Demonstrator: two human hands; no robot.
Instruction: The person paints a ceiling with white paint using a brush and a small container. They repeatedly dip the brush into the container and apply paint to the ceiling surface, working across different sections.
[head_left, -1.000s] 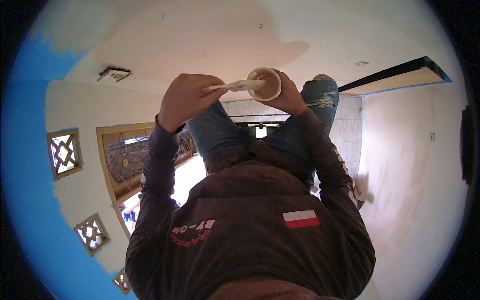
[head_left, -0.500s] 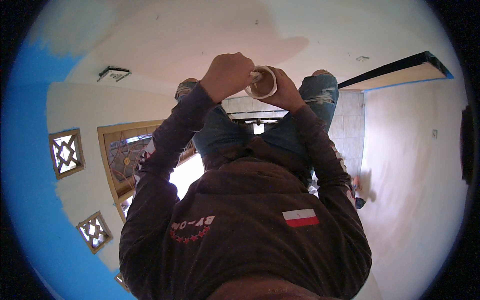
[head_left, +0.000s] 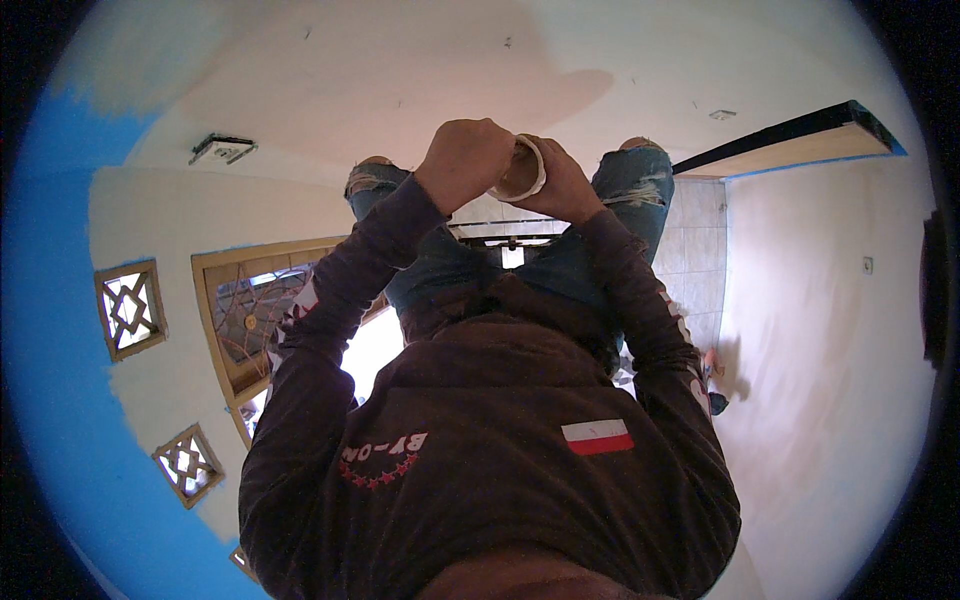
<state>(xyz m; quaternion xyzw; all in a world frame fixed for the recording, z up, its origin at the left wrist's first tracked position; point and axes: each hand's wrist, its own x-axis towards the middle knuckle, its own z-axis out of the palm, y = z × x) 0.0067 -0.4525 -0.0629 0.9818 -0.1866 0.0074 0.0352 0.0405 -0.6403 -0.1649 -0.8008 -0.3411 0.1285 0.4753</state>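
My left hand point(head_left: 466, 158) is closed at the left edge of a white cup point(head_left: 532, 180), its fingers over the opening; the pale brush it grips is almost wholly hidden behind it. My right hand point(head_left: 563, 182) wraps round the cup's right side and holds it tilted, opening toward me, so the brownish inside shows. Both hands are above my jeans-clad knees point(head_left: 630, 195).
A pale wall point(head_left: 420, 60) with blue patches point(head_left: 60, 400) surrounds me. At left are a wooden-framed grille point(head_left: 250, 320) and square vents point(head_left: 128, 308). A dark-edged board point(head_left: 820, 140) juts at upper right, above pale tiles point(head_left: 695, 240).
Since a second ago my left hand has moved rightward and up onto the cup, covering the brush that showed clearly. The cup has shifted slightly left.
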